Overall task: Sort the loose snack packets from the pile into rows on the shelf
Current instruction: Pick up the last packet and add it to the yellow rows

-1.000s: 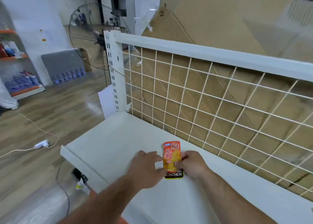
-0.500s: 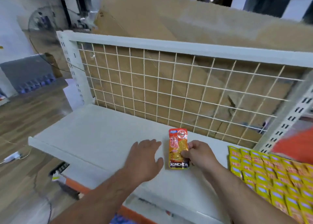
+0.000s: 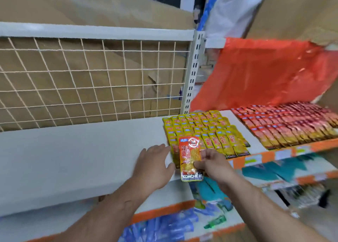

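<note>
My right hand (image 3: 210, 164) pinches an orange-red snack packet (image 3: 189, 158) marked KONCHEW by its right edge, holding it upright above the front edge of the white shelf (image 3: 76, 150). My left hand (image 3: 152, 165) hovers just left of the packet with fingers spread and holds nothing. Directly behind the packet lie rows of yellow packets (image 3: 206, 130) on the shelf. Rows of red packets (image 3: 290, 121) lie further right on the neighbouring shelf.
A white wire grid (image 3: 87, 84) backs the shelf, with cardboard behind it. A slotted upright post (image 3: 193, 73) divides the two shelf bays. A red plastic sheet (image 3: 261, 71) hangs behind the red packets. Lower shelves hold teal and blue goods (image 3: 164, 225).
The view has swung right, bringing the yellow and red rows into sight. Both hands and the held packet have moved right along the shelf to the yellow rows.
</note>
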`<state>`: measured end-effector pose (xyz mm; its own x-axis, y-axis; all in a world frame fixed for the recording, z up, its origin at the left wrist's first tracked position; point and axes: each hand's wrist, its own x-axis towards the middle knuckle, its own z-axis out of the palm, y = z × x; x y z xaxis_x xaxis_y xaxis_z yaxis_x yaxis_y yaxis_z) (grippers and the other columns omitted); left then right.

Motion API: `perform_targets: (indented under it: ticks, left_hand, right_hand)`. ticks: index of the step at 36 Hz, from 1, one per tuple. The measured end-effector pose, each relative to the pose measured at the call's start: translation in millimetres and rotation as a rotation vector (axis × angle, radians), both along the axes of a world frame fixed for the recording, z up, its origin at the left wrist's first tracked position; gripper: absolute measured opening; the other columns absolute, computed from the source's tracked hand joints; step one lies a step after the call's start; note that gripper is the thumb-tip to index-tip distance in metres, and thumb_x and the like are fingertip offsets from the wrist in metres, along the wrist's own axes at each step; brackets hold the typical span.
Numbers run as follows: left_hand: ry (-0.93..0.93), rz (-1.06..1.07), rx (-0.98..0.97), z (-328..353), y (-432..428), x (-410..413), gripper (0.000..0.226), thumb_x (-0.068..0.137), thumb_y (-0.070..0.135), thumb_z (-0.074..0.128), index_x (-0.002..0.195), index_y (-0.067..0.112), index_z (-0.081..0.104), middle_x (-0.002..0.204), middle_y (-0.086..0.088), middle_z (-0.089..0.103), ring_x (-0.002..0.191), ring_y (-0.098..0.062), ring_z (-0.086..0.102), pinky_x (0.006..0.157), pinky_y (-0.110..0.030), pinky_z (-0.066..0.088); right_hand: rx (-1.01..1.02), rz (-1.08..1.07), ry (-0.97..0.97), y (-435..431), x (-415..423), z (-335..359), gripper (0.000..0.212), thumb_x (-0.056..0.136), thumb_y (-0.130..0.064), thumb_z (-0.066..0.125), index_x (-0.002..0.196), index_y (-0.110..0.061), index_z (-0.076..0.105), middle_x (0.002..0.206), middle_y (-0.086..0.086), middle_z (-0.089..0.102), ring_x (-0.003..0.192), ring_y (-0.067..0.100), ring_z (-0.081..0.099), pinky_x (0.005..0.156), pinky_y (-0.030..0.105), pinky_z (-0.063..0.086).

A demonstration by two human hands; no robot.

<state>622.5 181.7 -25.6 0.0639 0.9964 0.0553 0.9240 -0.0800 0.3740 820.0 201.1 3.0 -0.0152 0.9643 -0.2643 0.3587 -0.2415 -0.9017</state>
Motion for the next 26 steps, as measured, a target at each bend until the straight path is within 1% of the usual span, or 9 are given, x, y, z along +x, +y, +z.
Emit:
perform_targets:
  ticks: [3, 7, 8, 10, 12, 15, 19, 21, 26]
  left_hand:
    - [-0.004, -0.099, 0.034, 7, 0, 39, 0.06, 0.09, 0.051, 0.046, 0.148, 0.035, 0.037, 0.155, 0.008, 0.036, 0.143, -0.015, 0.029, 0.117, -0.036, 0.013]
    - [0.039, -0.202, 0.068, 16, -1, 91, 0.081, 0.077, 0.065, 0.017, 0.147, 0.031, 0.04, 0.153, 0.006, 0.04, 0.142, -0.017, 0.032, 0.116, -0.033, 0.018]
    - [0.039, -0.218, 0.063, 15, 0, 103, 0.077, 0.08, 0.064, 0.02, 0.147, 0.032, 0.039, 0.154, 0.007, 0.038, 0.143, -0.016, 0.03, 0.117, -0.035, 0.017]
    - [0.041, -0.248, 0.037, 15, 4, 128, 0.062, 0.09, 0.055, 0.038, 0.149, 0.032, 0.036, 0.156, 0.007, 0.034, 0.144, -0.016, 0.026, 0.119, -0.039, 0.015]
    - [0.063, -0.275, 0.032, 18, 9, 156, 0.06, 0.094, 0.049, 0.045, 0.15, 0.032, 0.034, 0.158, 0.007, 0.031, 0.146, -0.016, 0.024, 0.119, -0.04, 0.015]
    - [0.056, -0.285, 0.029, 23, 18, 200, 0.059, 0.094, 0.049, 0.046, 0.15, 0.034, 0.034, 0.159, 0.007, 0.029, 0.146, -0.016, 0.023, 0.119, -0.037, 0.014]
    - [0.069, -0.309, 0.055, 27, 28, 263, 0.066, 0.084, 0.053, 0.033, 0.146, 0.032, 0.04, 0.153, 0.006, 0.039, 0.142, -0.016, 0.03, 0.118, -0.037, 0.019]
    - [0.062, -0.309, 0.06, 27, 35, 295, 0.071, 0.08, 0.053, 0.031, 0.147, 0.032, 0.04, 0.154, 0.006, 0.039, 0.143, -0.016, 0.031, 0.118, -0.035, 0.019]
    - [0.058, -0.336, 0.064, 24, 49, 370, 0.06, 0.09, 0.048, 0.045, 0.147, 0.03, 0.039, 0.152, 0.005, 0.041, 0.139, -0.018, 0.035, 0.116, -0.036, 0.024]
  right_hand:
    - [0.015, -0.08, -0.004, -17, 41, 3, 0.033, 0.081, 0.005, 0.068, 0.07, -0.017, 0.046, 0.062, 0.0, 0.047, 0.054, 0.012, 0.048, 0.047, 0.018, 0.037]
    - [0.025, -0.152, -0.008, -33, 94, 4, 0.021, 0.079, 0.002, 0.07, 0.07, -0.011, 0.055, 0.062, -0.002, 0.055, 0.061, 0.016, 0.049, 0.058, 0.027, 0.035]
    - [0.019, -0.162, -0.009, -35, 107, 3, 0.017, 0.078, 0.001, 0.07, 0.073, -0.009, 0.057, 0.064, 0.0, 0.055, 0.062, 0.017, 0.048, 0.059, 0.028, 0.034]
    - [0.021, -0.19, 0.006, -37, 132, 3, 0.021, 0.08, 0.0, 0.069, 0.075, -0.013, 0.054, 0.065, 0.002, 0.051, 0.062, 0.016, 0.047, 0.058, 0.027, 0.034]
    - [0.028, -0.21, 0.031, -37, 158, 2, 0.026, 0.082, 0.002, 0.068, 0.073, -0.015, 0.05, 0.062, 0.0, 0.048, 0.058, 0.016, 0.044, 0.054, 0.025, 0.034]
    - [0.042, -0.227, 0.041, -33, 200, 3, 0.03, 0.083, 0.002, 0.067, 0.069, -0.015, 0.047, 0.052, -0.007, 0.045, 0.055, 0.015, 0.039, 0.054, 0.028, 0.029]
    - [0.032, -0.227, 0.018, -25, 262, 11, 0.019, 0.079, -0.002, 0.068, 0.072, -0.011, 0.053, 0.061, 0.006, 0.05, 0.057, 0.018, 0.043, 0.058, 0.03, 0.032]
    - [0.03, -0.228, 0.013, -20, 296, 13, 0.02, 0.08, -0.002, 0.068, 0.069, -0.011, 0.053, 0.06, 0.005, 0.052, 0.057, 0.019, 0.045, 0.058, 0.03, 0.034]
    - [0.026, -0.255, 0.009, -13, 372, 15, 0.014, 0.082, -0.001, 0.066, 0.082, -0.01, 0.056, 0.072, 0.012, 0.049, 0.06, 0.018, 0.041, 0.053, 0.025, 0.029]
